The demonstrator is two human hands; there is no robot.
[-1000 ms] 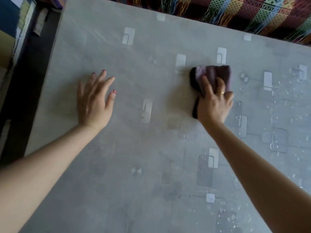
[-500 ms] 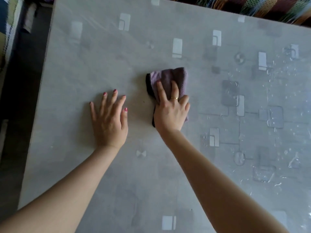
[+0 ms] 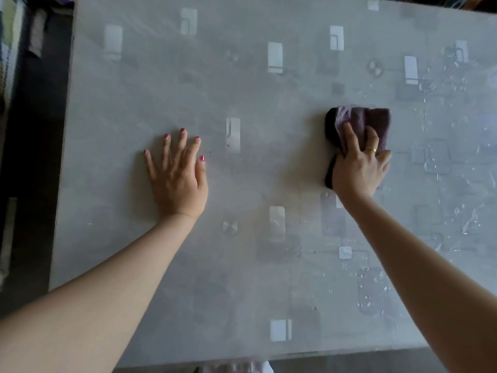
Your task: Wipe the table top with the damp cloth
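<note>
While the purple cloth lay bunched on the right half of the grey patterned worktop, the right hand pressed on it with fingers curled over it, water droplets just beyond, and the left hand rested flat, fingers spread, grasping nothing.

My right hand covered the near part of the purple cloth, so I could not tell how far the cloth ran beneath my palm. The grey table top was cut off by the top and right edges, its far corners out of sight, and both my forearms ran out past the bottom edge. The striped things in the dark strip left of the table were too blurred to name.
</note>
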